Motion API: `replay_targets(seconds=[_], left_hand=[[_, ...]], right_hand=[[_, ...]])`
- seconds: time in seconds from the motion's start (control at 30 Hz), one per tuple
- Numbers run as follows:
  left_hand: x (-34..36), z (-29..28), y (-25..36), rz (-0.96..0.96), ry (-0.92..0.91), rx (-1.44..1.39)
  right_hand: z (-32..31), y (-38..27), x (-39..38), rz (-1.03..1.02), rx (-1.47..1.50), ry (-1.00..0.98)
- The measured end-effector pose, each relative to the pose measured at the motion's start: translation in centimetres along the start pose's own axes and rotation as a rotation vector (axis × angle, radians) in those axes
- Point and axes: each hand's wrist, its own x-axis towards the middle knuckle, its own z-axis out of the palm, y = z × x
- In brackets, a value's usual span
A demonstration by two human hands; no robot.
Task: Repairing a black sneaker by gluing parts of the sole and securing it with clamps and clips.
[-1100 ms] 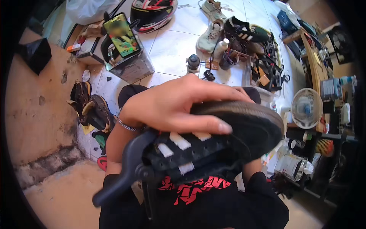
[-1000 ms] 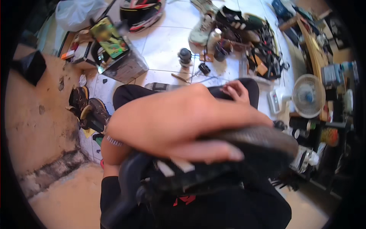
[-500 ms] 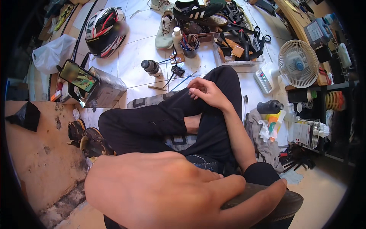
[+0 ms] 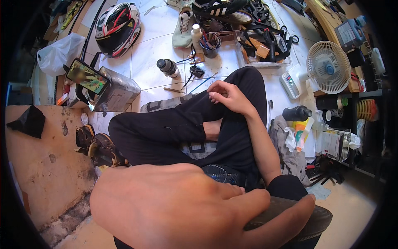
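Note:
My left hand (image 4: 166,203) fills the lower part of the view, very close, its back toward me and its fingers reaching to the right. Those fingers lie over a dark shoe (image 4: 317,218) with a ribbed edge; most of it is hidden behind the hand. A patch of blue-black mesh (image 4: 226,174) shows just beyond the knuckles. My right hand (image 4: 229,97) rests on my raised knee in black trousers (image 4: 248,83), fingers loosely bent and apart, holding nothing.
Ahead on the tiles are a dark-capped bottle (image 4: 168,67), a cup of tools (image 4: 210,43), shoes (image 4: 182,31) and a helmet (image 4: 118,31). A phone (image 4: 87,76) leans by a metal can (image 4: 120,89) at left. To the right stand a fan (image 4: 328,66) and a black bottle (image 4: 296,113).
The view has shifted slightly, so the surroundings sit a little further right and, mostly, higher. Both hands keep nearly the same pose.

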Motion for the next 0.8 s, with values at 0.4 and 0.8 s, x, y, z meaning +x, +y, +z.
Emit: replay_targets(seconds=[0.4, 0.8], left_hand=[[-0.2, -1.0, 1.2, -0.046, -0.024, 0.010], [1.2, -1.3, 4.1, -0.002, -0.033, 0.055]], right_hand=[[0.0, 0.5, 0.2, 0.023, -0.002, -0.032], [-1.0, 0.4, 1.5, 0.010, 0.185, -0.079]])
